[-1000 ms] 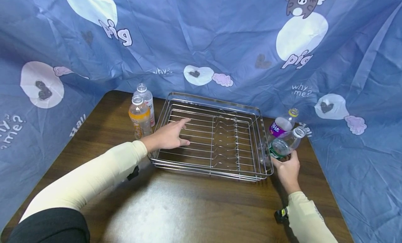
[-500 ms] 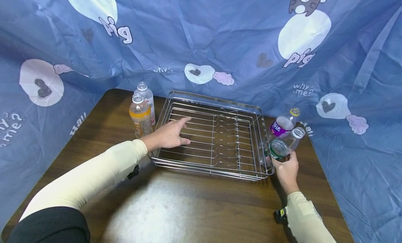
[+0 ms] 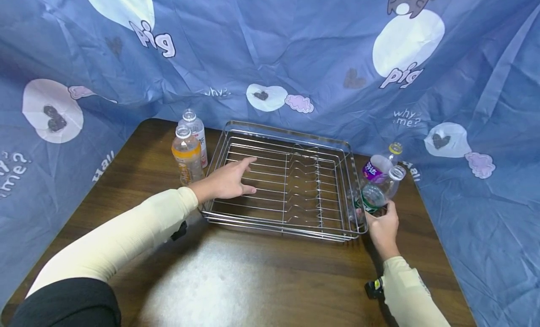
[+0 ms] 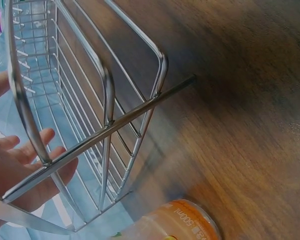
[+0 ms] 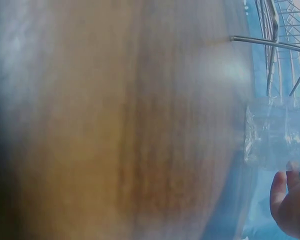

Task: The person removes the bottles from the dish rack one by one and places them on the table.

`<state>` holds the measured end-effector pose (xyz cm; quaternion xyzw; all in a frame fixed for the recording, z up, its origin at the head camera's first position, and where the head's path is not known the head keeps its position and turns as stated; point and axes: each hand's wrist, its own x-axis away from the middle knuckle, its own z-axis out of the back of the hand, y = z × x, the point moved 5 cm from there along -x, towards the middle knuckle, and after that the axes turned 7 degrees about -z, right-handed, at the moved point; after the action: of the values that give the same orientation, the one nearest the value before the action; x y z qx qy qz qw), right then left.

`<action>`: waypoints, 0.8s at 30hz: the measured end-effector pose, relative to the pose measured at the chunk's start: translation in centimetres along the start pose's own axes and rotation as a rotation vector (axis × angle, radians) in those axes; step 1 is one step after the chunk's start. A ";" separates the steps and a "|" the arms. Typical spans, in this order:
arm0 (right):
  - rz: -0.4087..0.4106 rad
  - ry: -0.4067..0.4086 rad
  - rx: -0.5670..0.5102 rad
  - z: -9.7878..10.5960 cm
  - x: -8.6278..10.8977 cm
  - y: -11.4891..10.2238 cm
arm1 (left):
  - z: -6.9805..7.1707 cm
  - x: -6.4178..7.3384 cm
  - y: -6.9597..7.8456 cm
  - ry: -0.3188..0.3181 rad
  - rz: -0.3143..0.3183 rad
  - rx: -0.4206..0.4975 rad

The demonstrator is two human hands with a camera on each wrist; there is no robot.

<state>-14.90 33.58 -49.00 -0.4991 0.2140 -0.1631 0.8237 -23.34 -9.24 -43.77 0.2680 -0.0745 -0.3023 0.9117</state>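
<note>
A metal wire dish rack (image 3: 287, 133) stands mid-table. In the head view my left hand (image 3: 225, 180) reaches over its left side, thumb and fingers spread, gripping nothing. The left wrist view shows this hand (image 4: 25, 175) behind the rack's bars. At the right end, my right hand (image 3: 385, 226) grips a clear plastic bottle (image 3: 373, 198) with a green label, low on its body and close against the rack. The right wrist view shows the bottle's clear base part (image 5: 272, 132) and a few fingertips (image 5: 278, 187) beside it; the rest of the hand is cut off.
Behind the green-label bottle stands a bottle with a purple label (image 3: 377, 169) and yellow neck ring. Left of the rack are an orange-banded bottle (image 3: 187, 160) and a white-labelled bottle (image 3: 196, 130). A blue printed cloth (image 3: 270, 50) hangs behind the wooden table (image 3: 270, 280).
The green-label bottle's neck has moved slightly left and up, so it leans less to the right. My right hand has shifted slightly left with it. The left hand keeps its place.
</note>
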 end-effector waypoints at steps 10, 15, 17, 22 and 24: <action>-0.006 0.007 0.037 0.1 0.2 0.0 | 0.1 0.1 0.3 -0.007 0.010 -0.004; -0.003 0.008 0.132 0.1 0.1 0.3 | 0.2 0.1 0.4 -0.008 0.007 -0.002; 0.002 -0.003 0.165 0.0 0.2 0.2 | 0.2 0.1 0.4 -0.008 0.006 -0.006; -0.004 -0.062 0.192 -0.2 0.3 0.2 | 0.1 0.1 0.4 -0.012 0.005 -0.006; -0.017 -0.081 0.201 -0.2 0.4 0.3 | 0.1 0.0 0.5 -0.011 0.003 -0.006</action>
<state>-14.66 33.42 -49.41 -0.4217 0.1590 -0.1704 0.8763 -23.09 -9.00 -43.40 0.2636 -0.0790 -0.3026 0.9125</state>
